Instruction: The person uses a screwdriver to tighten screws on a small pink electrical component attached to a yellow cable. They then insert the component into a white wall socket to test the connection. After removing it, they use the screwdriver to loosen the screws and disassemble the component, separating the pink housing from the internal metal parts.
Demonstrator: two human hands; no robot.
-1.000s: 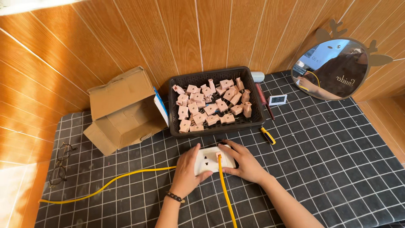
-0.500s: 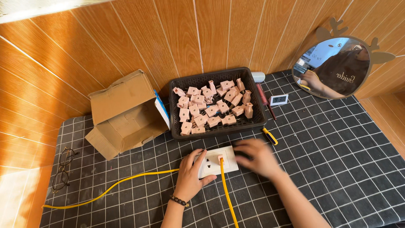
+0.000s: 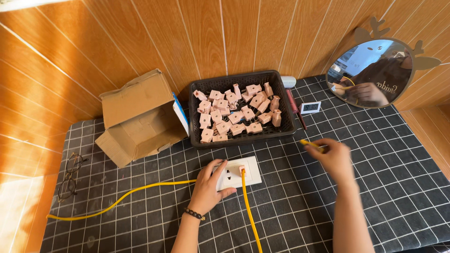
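Note:
A white wall socket plate (image 3: pixel 246 172) lies flat on the black checked cloth. My left hand (image 3: pixel 207 188) rests on its left side and presses it down. A yellow cable (image 3: pixel 249 211) runs from the plate's middle toward me, and another stretch of it trails off to the left. My right hand (image 3: pixel 333 159) hovers to the right of the plate, closed around a yellow-handled tool (image 3: pixel 310 144) that sticks out from my fingers toward the tray.
A black tray (image 3: pixel 286 110) of several small pink parts stands behind the plate. A cardboard box (image 3: pixel 140 117) sits at the left, glasses (image 3: pixel 69 175) near the left edge. A round mirror (image 3: pixel 370 72), a small white display (image 3: pixel 310 107) and a red tool (image 3: pixel 294 105) are at the back right.
My right hand left the socket plate, moved right and took hold of the yellow-handled tool that lay beside the tray. My left hand stayed on the plate.

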